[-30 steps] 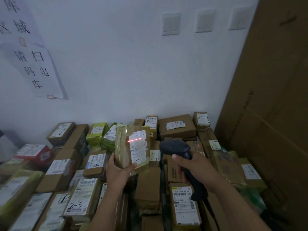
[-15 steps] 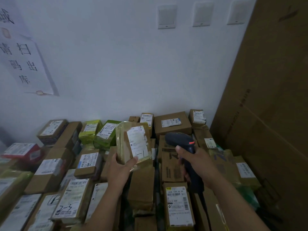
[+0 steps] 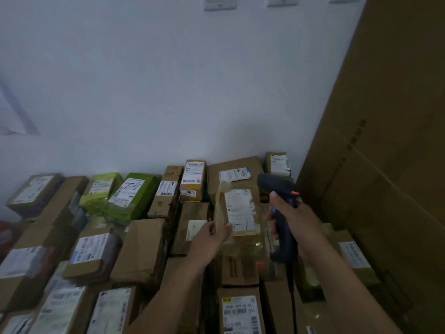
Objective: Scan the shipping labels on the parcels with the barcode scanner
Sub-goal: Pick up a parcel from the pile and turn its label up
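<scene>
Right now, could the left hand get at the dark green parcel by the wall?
Probably not yet: the left hand grips the taped parcel. Nothing stands over the dark green parcel, though.

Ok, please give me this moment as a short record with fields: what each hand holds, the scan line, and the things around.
left hand: grips a taped parcel at its lower corner, label facing the camera
right hand: grips the scanner by its handle, right of the parcel
scan line: no red line visible on the label
below: pile of parcels, mostly brown boxes, two green parcels at the back left
right side: big cardboard sheet standing at the wall
</scene>
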Demonstrator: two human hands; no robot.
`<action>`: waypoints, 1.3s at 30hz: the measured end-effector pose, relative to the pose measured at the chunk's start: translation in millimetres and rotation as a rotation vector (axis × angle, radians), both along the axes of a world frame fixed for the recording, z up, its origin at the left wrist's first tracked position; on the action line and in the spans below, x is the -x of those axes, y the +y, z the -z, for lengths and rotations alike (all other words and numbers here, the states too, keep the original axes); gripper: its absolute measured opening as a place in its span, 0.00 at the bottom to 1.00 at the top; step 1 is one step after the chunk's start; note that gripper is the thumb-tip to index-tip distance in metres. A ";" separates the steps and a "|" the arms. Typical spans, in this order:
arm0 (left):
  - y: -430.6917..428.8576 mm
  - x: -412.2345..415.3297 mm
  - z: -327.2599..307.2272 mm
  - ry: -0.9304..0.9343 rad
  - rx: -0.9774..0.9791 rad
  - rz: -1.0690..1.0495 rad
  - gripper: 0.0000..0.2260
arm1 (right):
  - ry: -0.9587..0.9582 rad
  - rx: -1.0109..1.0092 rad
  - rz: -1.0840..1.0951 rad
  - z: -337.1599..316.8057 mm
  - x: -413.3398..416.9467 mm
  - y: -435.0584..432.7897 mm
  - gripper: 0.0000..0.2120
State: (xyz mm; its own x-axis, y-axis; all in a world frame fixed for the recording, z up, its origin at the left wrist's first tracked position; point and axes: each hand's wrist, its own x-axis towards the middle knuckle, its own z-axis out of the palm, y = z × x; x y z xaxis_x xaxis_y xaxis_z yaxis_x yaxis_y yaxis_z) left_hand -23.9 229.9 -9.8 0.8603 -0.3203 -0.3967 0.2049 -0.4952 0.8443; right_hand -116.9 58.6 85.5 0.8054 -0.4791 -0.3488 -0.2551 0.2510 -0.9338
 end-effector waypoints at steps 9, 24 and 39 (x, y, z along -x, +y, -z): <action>-19.2 2.0 9.6 0.000 0.066 -0.036 0.25 | 0.078 0.006 -0.048 34.5 -16.6 4.3 0.15; -105.1 -41.3 -0.1 -0.085 0.065 0.218 0.27 | 0.096 0.111 0.139 39.9 -5.2 -41.2 0.18; -42.1 -70.3 43.4 -0.369 -0.274 0.014 0.15 | 0.135 0.001 -0.037 78.8 -54.1 -10.6 0.14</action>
